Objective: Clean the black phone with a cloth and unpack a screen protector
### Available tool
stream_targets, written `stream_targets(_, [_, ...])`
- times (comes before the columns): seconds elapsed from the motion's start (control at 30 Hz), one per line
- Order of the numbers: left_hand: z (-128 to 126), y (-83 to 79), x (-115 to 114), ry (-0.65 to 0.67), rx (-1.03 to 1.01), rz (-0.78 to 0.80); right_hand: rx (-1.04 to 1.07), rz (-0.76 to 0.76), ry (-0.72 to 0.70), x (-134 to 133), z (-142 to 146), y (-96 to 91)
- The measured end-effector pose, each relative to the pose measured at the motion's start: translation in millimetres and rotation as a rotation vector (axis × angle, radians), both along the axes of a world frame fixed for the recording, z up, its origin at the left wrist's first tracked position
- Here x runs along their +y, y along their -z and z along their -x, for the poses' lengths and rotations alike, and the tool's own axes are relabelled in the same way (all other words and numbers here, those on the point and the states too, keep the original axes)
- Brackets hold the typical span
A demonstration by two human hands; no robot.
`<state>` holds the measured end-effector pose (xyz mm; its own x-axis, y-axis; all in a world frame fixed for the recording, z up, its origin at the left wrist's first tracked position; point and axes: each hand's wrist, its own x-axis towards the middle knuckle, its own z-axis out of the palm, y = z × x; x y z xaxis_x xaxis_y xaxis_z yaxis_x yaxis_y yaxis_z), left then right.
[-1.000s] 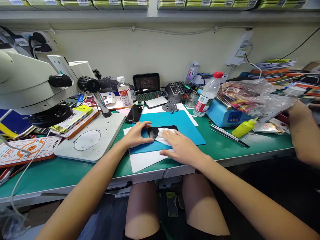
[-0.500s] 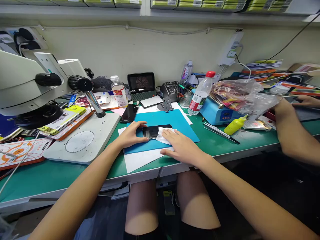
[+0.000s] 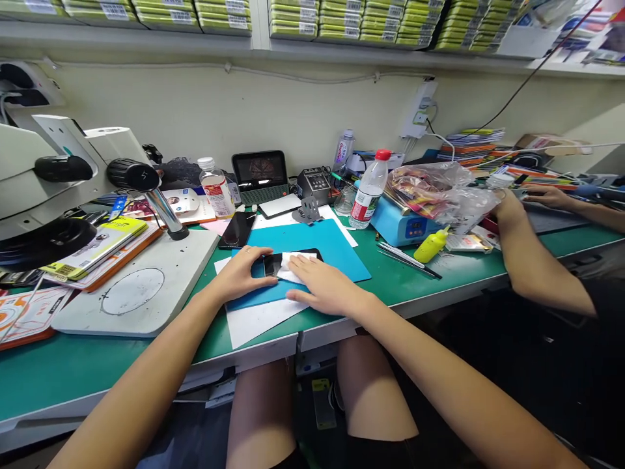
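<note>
A dark smartphone [image 3: 272, 265] lies lengthwise across a blue mat [image 3: 336, 246]. Its left end sits between the thumb and fingers of my left hand [image 3: 243, 273], which grips it by the edges. On top of the phone is a folded white wipe [image 3: 291, 262], covering much of the glass. My right hand [image 3: 326, 284] presses the wipe down with its fingers laid together over it, the thumb apart on the near side. Beneath the mat, white paper [image 3: 258, 324] sticks out toward the table's front edge.
To the left stands a microscope [image 3: 131, 174] on a pale base [image 3: 195, 251]. Behind the mat are another phone [image 3: 237, 229] and a small screen [image 3: 260, 170]. A red-capped bottle [image 3: 368, 192], tweezers [image 3: 405, 256] and a yellow squeeze bottle [image 3: 431, 245] stand right, near another person's arm [image 3: 537, 260].
My right hand has slid the wipe leftward along the phone, closer to my left hand. My left hand keeps its grip. The camera view has turned right and tipped up a little.
</note>
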<state>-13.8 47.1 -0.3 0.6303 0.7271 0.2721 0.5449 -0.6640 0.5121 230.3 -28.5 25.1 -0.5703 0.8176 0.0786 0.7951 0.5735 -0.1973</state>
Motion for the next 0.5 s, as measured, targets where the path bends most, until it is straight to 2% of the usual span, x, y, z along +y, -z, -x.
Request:
stream_targets(0.07, [0.0,-1.0,0.7,-0.012,0.022,-0.015,-0.034,0.007,-0.001,-5.4,-12.9,-2.3])
stream_targets(0.17, [0.1,-3.3,0.8,-0.025,0.059,-0.058,-0.079,0.005,0.029,1.6,-22.7,-5.6])
stream_targets(0.33, [-0.3,-6.3,-2.2,-0.032,0.078,-0.098,-0.107,-0.025,0.025,15.1,-10.5,-9.2])
stream_targets(0.5, [0.1,-4.5,-3.6,-0.035,0.036,-0.097,-0.054,-0.053,-0.037,0.8,-3.7,-7.1])
